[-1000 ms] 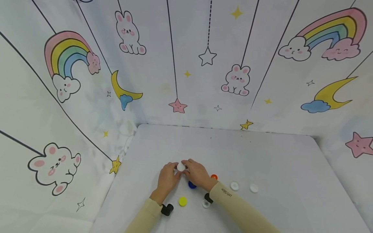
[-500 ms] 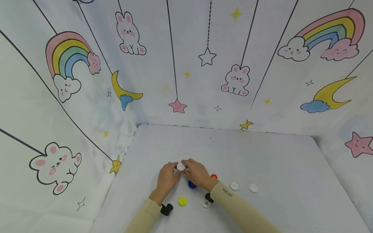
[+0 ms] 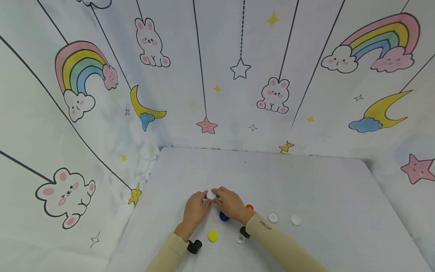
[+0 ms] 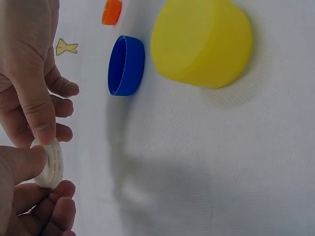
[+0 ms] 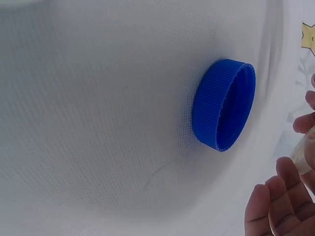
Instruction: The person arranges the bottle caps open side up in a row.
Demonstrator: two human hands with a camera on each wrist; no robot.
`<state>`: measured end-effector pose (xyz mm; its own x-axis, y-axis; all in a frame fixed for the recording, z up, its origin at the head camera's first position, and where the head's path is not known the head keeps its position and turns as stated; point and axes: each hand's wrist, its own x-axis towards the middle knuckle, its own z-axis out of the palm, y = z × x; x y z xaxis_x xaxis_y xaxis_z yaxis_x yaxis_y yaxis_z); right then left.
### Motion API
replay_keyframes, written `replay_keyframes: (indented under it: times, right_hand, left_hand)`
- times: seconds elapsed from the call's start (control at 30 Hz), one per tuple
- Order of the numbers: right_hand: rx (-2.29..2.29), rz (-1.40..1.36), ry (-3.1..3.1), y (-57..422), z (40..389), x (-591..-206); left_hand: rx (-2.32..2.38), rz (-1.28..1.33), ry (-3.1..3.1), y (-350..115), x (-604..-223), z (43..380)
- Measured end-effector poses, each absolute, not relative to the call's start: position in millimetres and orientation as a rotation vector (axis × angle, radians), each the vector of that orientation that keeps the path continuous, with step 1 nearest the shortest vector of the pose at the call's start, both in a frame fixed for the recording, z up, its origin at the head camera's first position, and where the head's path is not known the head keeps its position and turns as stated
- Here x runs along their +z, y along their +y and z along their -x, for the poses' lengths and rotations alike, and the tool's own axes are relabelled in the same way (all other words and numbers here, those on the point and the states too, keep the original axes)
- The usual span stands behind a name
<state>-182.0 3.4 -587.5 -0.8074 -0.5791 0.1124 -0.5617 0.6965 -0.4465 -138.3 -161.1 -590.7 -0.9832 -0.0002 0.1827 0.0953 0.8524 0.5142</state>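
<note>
Both hands grip one white bottle cap (image 3: 211,194) between them, held on edge in the left wrist view. My left hand (image 3: 195,207) pinches its left side with thumb and fingers. From the other side my right hand (image 3: 231,201) holds it, thumb and fingertips at the rim. Close by the right hand lies a blue bottle cap (image 3: 224,216), hollow side up, its ribbed wall plain in the right wrist view. An orange cap (image 3: 249,207) shows just beyond the right wrist. Between the forearms sits a yellow cap (image 3: 213,236), its smooth top up.
A white cap with a raised rim (image 3: 273,217) and another plain white cap (image 3: 296,220) lie right of the right forearm. Near the right wrist's black camera (image 3: 244,232) is a whitish cap (image 3: 239,238). The white table (image 3: 306,181) meets a printed cloth backdrop (image 3: 231,105).
The head view has tilted slightly. Both hands stay at nearly the same place, still holding the white cap; the other caps have not moved.
</note>
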Motion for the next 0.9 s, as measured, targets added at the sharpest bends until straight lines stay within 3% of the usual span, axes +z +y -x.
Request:
replay_keyframes:
  times: [0.9]
  right_hand:
    - [-0.833, 1.038, 2.892, 1.3, 177.8, -587.6]
  left_hand:
    - [-1.470, -0.237, -2.644, -165.3, -590.1, 141.7]
